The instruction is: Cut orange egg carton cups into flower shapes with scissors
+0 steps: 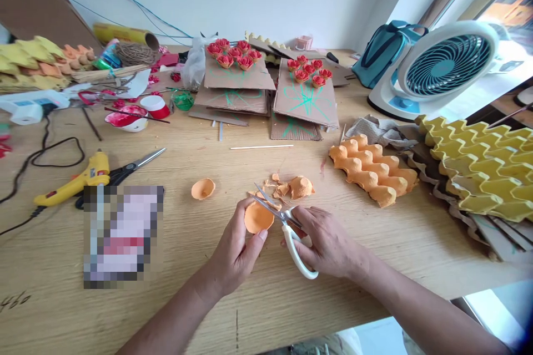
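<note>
My left hand (235, 249) pinches an orange egg carton cup (258, 218) between thumb and fingers. In my right hand (327, 241) is a pair of white-handled scissors (297, 252), its blades spread at the cup's upper rim. Just beyond the blades lie torn orange scraps (281, 188) and another orange cup piece (301, 187). A separate trimmed cup (203, 189) rests on the table to the left of my hands. To the right sits an orange egg carton section (372, 169) with its bumps facing up.
At left lie a yellow glue gun (77, 180), black scissors (137, 165) and a blurred-out rectangle. Red paper flowers (233, 55) stand on stacked cardboard (237, 100) at the back. Yellow egg trays (483, 161) and a white fan (441, 69) occupy the right. A thin stick (262, 147) lies mid-table.
</note>
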Tool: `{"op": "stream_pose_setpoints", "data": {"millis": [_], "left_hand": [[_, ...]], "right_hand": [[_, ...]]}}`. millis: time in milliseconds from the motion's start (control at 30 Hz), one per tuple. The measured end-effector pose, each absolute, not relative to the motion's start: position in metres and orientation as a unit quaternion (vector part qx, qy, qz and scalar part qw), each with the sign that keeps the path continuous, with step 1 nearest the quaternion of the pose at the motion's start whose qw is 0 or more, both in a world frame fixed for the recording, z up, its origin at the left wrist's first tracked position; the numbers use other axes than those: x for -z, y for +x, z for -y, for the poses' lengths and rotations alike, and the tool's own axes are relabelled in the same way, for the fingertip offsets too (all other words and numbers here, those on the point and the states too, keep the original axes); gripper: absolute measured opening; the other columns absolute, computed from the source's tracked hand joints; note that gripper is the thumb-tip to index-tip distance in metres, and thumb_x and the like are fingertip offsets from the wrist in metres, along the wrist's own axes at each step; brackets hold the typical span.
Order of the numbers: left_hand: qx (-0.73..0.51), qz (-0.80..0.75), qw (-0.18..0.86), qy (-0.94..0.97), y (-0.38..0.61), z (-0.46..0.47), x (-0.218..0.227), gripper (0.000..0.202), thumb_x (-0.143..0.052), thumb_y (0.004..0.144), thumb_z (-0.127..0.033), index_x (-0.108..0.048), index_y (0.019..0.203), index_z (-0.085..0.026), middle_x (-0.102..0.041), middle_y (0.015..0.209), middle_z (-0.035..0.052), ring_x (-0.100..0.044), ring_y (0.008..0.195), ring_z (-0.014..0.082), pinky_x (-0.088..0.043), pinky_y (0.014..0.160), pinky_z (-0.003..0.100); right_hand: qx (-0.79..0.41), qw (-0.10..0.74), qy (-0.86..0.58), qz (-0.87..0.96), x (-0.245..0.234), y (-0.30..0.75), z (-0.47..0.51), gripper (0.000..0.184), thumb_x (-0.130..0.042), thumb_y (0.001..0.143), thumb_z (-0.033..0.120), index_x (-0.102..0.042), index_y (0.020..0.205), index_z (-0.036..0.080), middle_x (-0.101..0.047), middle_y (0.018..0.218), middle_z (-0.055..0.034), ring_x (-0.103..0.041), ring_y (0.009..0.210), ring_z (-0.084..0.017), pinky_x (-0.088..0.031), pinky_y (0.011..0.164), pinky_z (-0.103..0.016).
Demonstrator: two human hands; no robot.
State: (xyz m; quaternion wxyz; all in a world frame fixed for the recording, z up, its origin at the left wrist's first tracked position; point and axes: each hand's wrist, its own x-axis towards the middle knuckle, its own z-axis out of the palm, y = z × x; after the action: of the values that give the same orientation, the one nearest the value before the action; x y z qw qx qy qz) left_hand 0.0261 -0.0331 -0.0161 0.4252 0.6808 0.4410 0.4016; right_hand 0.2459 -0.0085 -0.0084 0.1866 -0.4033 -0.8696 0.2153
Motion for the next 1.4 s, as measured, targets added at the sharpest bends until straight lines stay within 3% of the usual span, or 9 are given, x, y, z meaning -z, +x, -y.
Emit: {"op": "stream_pose_setpoints", "data": {"millis": [100,267,467,633,800,967,1233,1400], "left_hand": [[-0.403,-0.442,0.423,0.680,0.027,0.033,0.015,0.036,-0.047,0.098,-0.025,-0.039,0.134,-0.021,-0.058,0.131,0.0132,-0.058,0.115,0.0245,-0.046,0.099,0.039],[-0.419,-0.508,0.380,0.650,0.031,0.030,0.020,0.048,-0.073,0.083,-0.035,-0.045,0.120,-0.020,-0.066,0.111,0.0100,-0.064,0.095,0.0232,-0.050,0.078,0.033],[-0.442,-0.474,0.425,0.633,0.029,0.026,0.012,0.025,-0.063,0.089,-0.030,-0.051,0.109,-0.020,-0.067,0.102,0.0068,-0.064,0.097,0.0213,-0.049,0.086,0.034],[-0.440,-0.473,0.440,0.623,0.028,0.025,0.006,0.018,-0.063,0.086,-0.025,-0.052,0.100,-0.020,-0.062,0.092,0.0031,-0.061,0.087,0.0190,-0.048,0.081,0.032],[-0.440,-0.482,0.442,0.615,0.029,0.025,0.005,0.017,-0.062,0.084,-0.024,-0.052,0.097,-0.020,-0.061,0.085,0.0014,-0.058,0.079,0.0173,-0.048,0.077,0.031],[-0.440,-0.484,0.445,0.612,0.028,0.025,0.004,0.020,-0.063,0.083,-0.023,-0.055,0.100,-0.020,-0.063,0.085,0.0020,-0.059,0.079,0.0182,-0.048,0.076,0.032],[-0.434,-0.480,0.460,0.608,0.027,0.026,0.003,0.024,-0.064,0.083,-0.026,-0.053,0.103,-0.021,-0.062,0.087,0.0021,-0.059,0.081,0.0189,-0.047,0.077,0.032],[-0.427,-0.439,0.503,0.609,0.024,0.028,0.006,0.026,-0.066,0.082,-0.025,-0.055,0.105,-0.021,-0.061,0.095,0.0044,-0.057,0.086,0.0191,-0.045,0.075,0.030]], "right_hand": [[-0.221,0.184,-0.397,0.871,0.008,0.246,0.011,0.027,-0.049,0.097,0.039,-0.037,0.078,0.023,-0.051,0.070,0.0006,-0.043,0.061,-0.016,-0.030,0.062,-0.028],[-0.227,0.164,-0.401,0.872,0.008,0.245,0.013,0.026,-0.049,0.096,0.038,-0.037,0.079,0.023,-0.051,0.069,0.0002,-0.041,0.059,-0.015,-0.029,0.062,-0.028],[-0.316,0.136,-0.396,0.851,0.004,0.246,0.013,0.026,-0.050,0.097,0.036,-0.037,0.078,0.023,-0.046,0.069,0.0029,-0.038,0.058,-0.013,-0.029,0.060,-0.027],[-0.452,0.125,-0.393,0.791,0.000,0.251,0.012,0.028,-0.050,0.099,0.039,-0.043,0.079,0.021,-0.050,0.070,0.0032,-0.042,0.059,-0.011,-0.032,0.057,-0.025],[-0.529,0.144,-0.387,0.742,0.000,0.250,0.009,0.031,-0.053,0.096,0.042,-0.049,0.077,0.019,-0.052,0.071,0.0022,-0.045,0.062,-0.012,-0.035,0.056,-0.024],[-0.639,0.160,-0.355,0.663,-0.005,0.248,0.008,0.046,-0.053,0.094,0.059,-0.049,0.073,0.019,-0.048,0.063,0.0032,-0.045,0.056,-0.011,-0.038,0.053,-0.024],[-0.761,0.182,-0.263,0.565,0.006,0.252,0.006,0.054,-0.052,0.092,0.069,-0.058,0.090,0.015,-0.051,0.059,0.0042,-0.049,0.049,-0.010,-0.039,0.048,-0.022],[-0.821,0.211,-0.212,0.487,0.006,0.252,0.005,0.059,-0.043,0.092,0.074,-0.057,0.089,0.016,-0.045,0.057,0.0057,-0.042,0.045,-0.009,-0.033,0.044,-0.022]]}}
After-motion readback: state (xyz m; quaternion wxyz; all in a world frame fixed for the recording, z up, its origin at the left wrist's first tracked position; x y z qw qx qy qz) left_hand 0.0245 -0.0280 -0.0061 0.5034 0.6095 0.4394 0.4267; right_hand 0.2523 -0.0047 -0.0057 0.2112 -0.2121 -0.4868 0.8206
